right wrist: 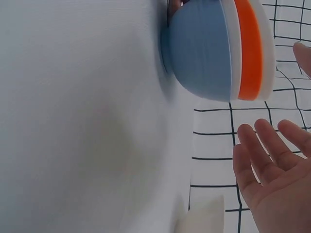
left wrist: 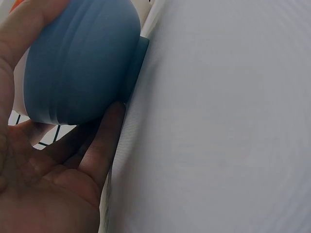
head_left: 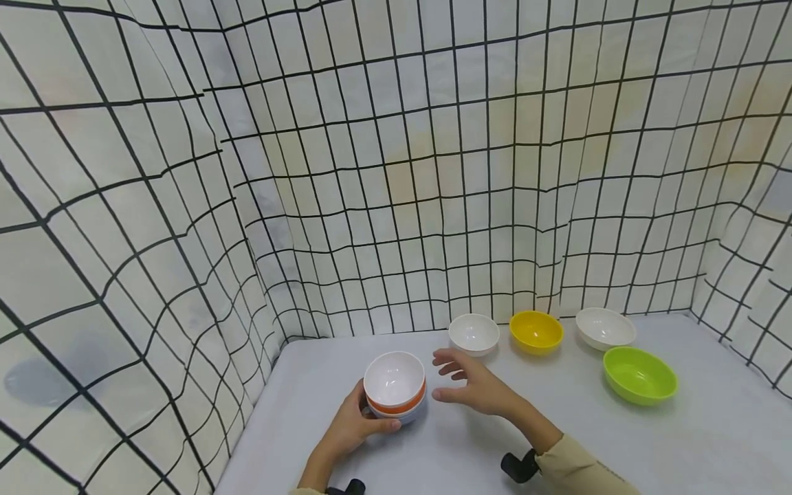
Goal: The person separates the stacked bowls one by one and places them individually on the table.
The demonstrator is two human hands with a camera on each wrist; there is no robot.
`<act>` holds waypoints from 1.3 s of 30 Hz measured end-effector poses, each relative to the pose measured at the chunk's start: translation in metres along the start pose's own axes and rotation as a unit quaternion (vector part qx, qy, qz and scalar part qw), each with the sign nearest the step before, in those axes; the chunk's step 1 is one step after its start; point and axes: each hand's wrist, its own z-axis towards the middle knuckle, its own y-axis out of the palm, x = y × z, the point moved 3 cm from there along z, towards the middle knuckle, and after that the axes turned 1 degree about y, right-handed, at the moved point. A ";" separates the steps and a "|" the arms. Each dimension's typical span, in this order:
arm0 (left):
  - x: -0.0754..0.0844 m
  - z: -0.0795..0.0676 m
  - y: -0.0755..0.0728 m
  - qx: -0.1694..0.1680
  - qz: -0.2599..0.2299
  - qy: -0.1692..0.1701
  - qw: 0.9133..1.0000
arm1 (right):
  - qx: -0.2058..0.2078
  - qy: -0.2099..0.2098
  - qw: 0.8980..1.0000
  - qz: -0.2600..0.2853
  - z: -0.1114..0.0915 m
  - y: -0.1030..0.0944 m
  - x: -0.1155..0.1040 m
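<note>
My left hand (head_left: 351, 427) holds a stack of nested bowls from its left side, thumb in front and fingers round the back. A blue bowl (right wrist: 200, 53) forms the base on the table. Above its rim show a white band, the rim of an orange bowl (right wrist: 250, 53) and, topmost, a white bowl (head_left: 394, 379). In the left wrist view, one finger reaches under the curve of the blue bowl, close to its foot. My right hand (head_left: 475, 389) hovers right of the stack, apart from it, fingers spread and nothing in them.
Along the table's back edge stand a white bowl (head_left: 474, 335), a yellow bowl (head_left: 536, 333) and another white bowl (head_left: 605, 328). A green bowl (head_left: 640, 375) sits nearer at the right. Black-gridded white cloth walls (head_left: 396, 206) enclose the back and sides of the white table (head_left: 458, 454).
</note>
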 end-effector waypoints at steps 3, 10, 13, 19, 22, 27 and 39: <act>0.000 0.000 0.000 -0.002 0.000 0.000 1.000 | -0.011 -0.015 1.000 0.002 0.011 0.005 -0.002; 0.001 0.000 0.000 -0.003 0.005 0.003 1.000 | -0.041 -0.019 0.999 0.009 0.027 0.017 -0.004; 0.001 -0.001 0.000 -0.002 0.006 0.003 1.000 | -0.048 -0.010 0.999 0.013 0.030 0.020 -0.004; 0.002 -0.002 -0.002 0.000 0.004 0.003 1.000 | -0.060 -0.008 0.998 0.018 0.034 0.024 -0.006; 0.002 -0.002 -0.001 -0.002 0.002 0.006 1.000 | -0.067 -0.008 0.998 0.018 0.036 0.025 -0.007; 0.002 -0.002 -0.001 -0.005 -0.003 0.006 1.000 | -0.078 -0.003 0.997 0.019 0.040 0.028 -0.005; -0.001 -0.001 -0.001 0.002 0.006 0.003 1.000 | -0.090 0.016 0.996 0.020 0.050 0.037 0.001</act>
